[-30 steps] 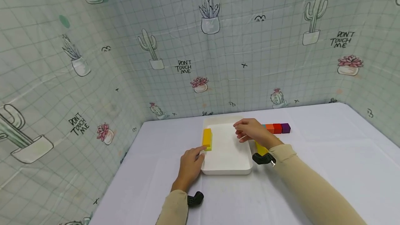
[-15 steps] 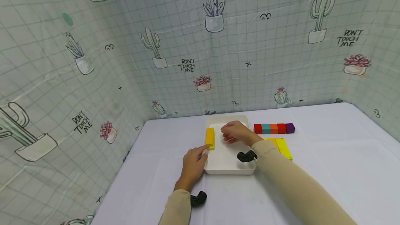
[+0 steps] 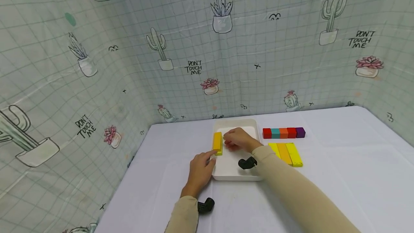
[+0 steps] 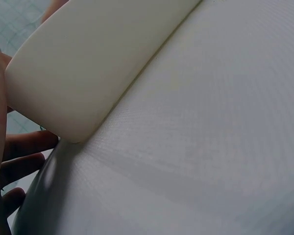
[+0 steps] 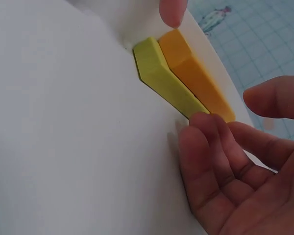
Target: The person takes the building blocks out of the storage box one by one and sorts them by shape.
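An orange block (image 3: 217, 140) and a yellow-green block (image 5: 161, 73) lie lengthwise, side by side, along the left wall of a white tray (image 3: 237, 178). My left hand (image 3: 200, 168) is at the tray's left rim, its index fingertip at the near end of the blocks. In the left wrist view, several of its fingers (image 4: 29, 144) show beyond the tray's outer wall. My right hand (image 3: 240, 139) is inside the tray, fingers loosely bent, thumb apart. In the right wrist view its fingertips (image 5: 196, 142) are at the far end of the yellow-green block; exact contact is unclear.
Right of the tray, a row of small cubes (image 3: 283, 133) in red, teal, orange and purple lies on the white tablecloth (image 3: 339, 161). Nearer, several flat yellow and orange blocks (image 3: 292, 154) lie together, partly behind the right sleeve. A cactus-print cloth (image 3: 252, 46) hangs behind.
My right hand has travelled left and slightly down across the tray to the blocks, uncovering the cubes and flat blocks on the right. My left hand keeps its place at the rim.
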The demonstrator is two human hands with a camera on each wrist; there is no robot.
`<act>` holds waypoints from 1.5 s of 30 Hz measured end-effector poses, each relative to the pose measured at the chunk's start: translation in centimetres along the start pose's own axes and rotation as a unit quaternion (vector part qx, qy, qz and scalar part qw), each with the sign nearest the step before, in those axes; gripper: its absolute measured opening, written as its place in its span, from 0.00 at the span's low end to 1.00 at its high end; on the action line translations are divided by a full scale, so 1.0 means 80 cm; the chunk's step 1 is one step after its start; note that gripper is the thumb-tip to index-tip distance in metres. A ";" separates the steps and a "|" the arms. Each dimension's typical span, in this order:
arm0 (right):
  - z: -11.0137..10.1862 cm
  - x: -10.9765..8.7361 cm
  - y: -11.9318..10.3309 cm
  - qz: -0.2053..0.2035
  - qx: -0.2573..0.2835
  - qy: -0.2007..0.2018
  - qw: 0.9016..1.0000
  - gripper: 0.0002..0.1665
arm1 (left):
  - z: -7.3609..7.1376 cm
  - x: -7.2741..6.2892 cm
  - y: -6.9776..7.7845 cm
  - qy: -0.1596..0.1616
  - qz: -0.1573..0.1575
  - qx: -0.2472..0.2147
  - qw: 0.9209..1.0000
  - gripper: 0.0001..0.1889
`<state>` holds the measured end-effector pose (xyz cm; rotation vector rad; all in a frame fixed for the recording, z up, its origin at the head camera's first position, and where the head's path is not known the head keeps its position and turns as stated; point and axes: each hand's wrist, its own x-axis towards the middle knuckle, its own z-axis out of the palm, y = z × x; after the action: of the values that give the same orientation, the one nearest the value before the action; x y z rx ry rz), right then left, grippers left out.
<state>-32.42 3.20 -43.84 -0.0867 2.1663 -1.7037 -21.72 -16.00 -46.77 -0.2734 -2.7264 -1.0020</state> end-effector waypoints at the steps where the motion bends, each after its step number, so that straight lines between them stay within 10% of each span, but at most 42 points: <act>1: 0.001 0.000 0.000 -0.003 -0.006 0.002 1.000 0.23 | 0.000 -0.001 0.000 -0.001 -0.002 -0.002 1.000 0.18; 45: 0.042 -0.007 -0.017 -0.032 -0.065 0.066 0.995 0.31 | -0.001 -0.001 0.002 0.005 -0.021 -0.004 1.000 0.17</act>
<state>-31.04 -0.11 -43.03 -0.0824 2.3947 -1.6430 -21.62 -15.92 -46.66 -0.2116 -2.7297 -1.0239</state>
